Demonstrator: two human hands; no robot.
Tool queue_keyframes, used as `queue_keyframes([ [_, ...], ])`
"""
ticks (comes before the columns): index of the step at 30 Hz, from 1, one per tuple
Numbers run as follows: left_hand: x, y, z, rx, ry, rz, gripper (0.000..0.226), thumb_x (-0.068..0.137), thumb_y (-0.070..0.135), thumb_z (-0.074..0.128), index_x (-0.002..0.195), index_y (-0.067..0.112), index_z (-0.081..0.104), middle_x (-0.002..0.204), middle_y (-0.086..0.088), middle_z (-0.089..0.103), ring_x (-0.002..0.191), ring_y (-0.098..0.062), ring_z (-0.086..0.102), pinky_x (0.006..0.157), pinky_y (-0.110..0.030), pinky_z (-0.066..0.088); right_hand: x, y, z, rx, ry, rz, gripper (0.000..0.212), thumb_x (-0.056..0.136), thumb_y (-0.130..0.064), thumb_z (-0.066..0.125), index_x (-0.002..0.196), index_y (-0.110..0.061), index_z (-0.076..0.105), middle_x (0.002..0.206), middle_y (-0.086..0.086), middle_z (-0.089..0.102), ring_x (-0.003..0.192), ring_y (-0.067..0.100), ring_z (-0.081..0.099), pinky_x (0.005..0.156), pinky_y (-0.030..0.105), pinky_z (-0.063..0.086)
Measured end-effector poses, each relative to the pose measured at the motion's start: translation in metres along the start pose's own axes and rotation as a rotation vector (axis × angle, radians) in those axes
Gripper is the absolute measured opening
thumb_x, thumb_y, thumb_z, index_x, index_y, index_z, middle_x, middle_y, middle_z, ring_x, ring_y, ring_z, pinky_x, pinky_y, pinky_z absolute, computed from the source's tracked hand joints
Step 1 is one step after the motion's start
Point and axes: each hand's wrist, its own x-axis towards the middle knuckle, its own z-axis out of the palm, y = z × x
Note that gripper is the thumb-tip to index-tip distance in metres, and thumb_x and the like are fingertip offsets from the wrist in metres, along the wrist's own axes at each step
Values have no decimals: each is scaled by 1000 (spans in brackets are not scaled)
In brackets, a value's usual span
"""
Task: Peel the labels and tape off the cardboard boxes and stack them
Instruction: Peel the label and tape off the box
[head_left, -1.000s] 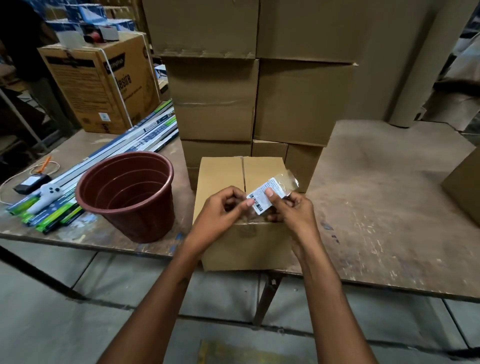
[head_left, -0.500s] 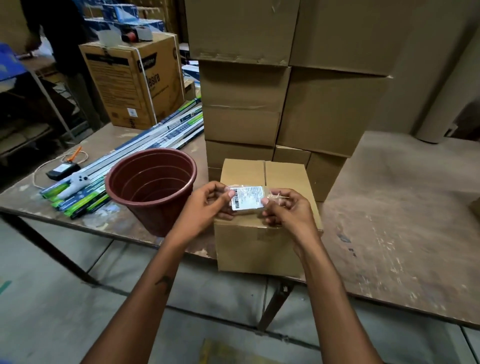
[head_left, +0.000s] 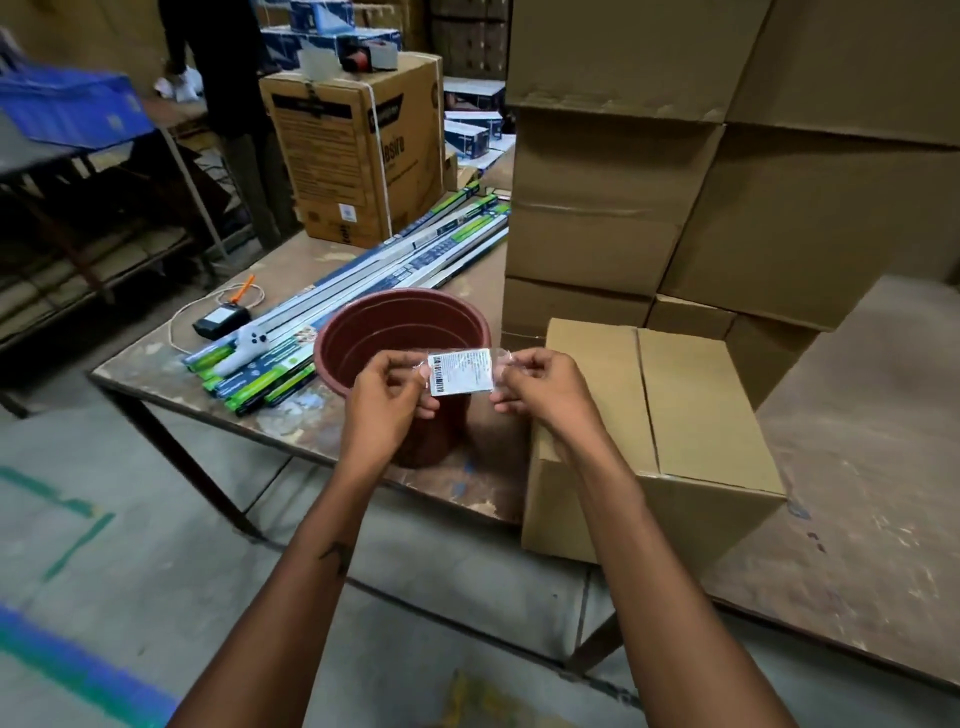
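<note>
A white barcode label on clear tape (head_left: 461, 371) is stretched between my two hands, held in the air over the near rim of a brown plastic pot (head_left: 402, 338). My left hand (head_left: 387, 402) pinches its left end and my right hand (head_left: 540, 387) pinches the clear tape at its right end. The plain cardboard box (head_left: 675, 415) it hung over before stands closed at the table's front edge, just right of my right hand. Behind it rises a stack of plain cardboard boxes (head_left: 649, 197).
Long green and blue packaged tubes (head_left: 363, 291) lie on the worn table (head_left: 857, 467) left of the pot. A printed carton (head_left: 358, 156) with a tape dispenser on top stands at the back. A black adapter with a cord (head_left: 221, 319) lies near the left corner. A person stands beyond.
Both hands carried the peeled label left, away from the box top, until it hangs over the brown pot. My view swung left too.
</note>
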Motion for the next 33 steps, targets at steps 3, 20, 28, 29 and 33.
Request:
queue_keyframes([
  [3,22,-9,-23,68,45,3,9,106,16,69,111,9,66,87,-15,77,66,-21,76,63,-35,65,22,-5,34,-107,11,-8,8,100,-17,75,102,-10,73,82,12,80,74,32,80,82,55,67],
  [20,84,-14,-47,979,52,68,19,106,33,61,117,32,76,101,-7,79,100,-36,72,86,-45,58,82,-8,89,-761,214,-237,20,93,-13,71,101,-30,78,96,-2,81,95,24,76,87,40,62],
  [28,84,-13,-41,931,108,193,15,99,41,74,109,31,80,110,-2,75,104,-26,68,96,-47,55,86,-5,85,-797,288,-326,9,85,-21,88,86,-28,83,92,-5,78,92,17,73,85,35,62],
  [29,85,-14,-42,934,121,191,16,98,42,74,109,32,80,116,-4,70,109,-27,66,95,-47,55,86,-5,84,-813,295,-328,10,84,-22,89,84,-29,83,100,-3,74,96,18,69,85,33,59],
  [33,88,-17,-46,925,124,199,23,104,38,66,115,25,81,112,-8,75,102,-31,69,89,-45,55,89,-6,82,-810,281,-329,8,95,-32,81,98,-27,86,112,7,69,104,24,65,94,37,55],
])
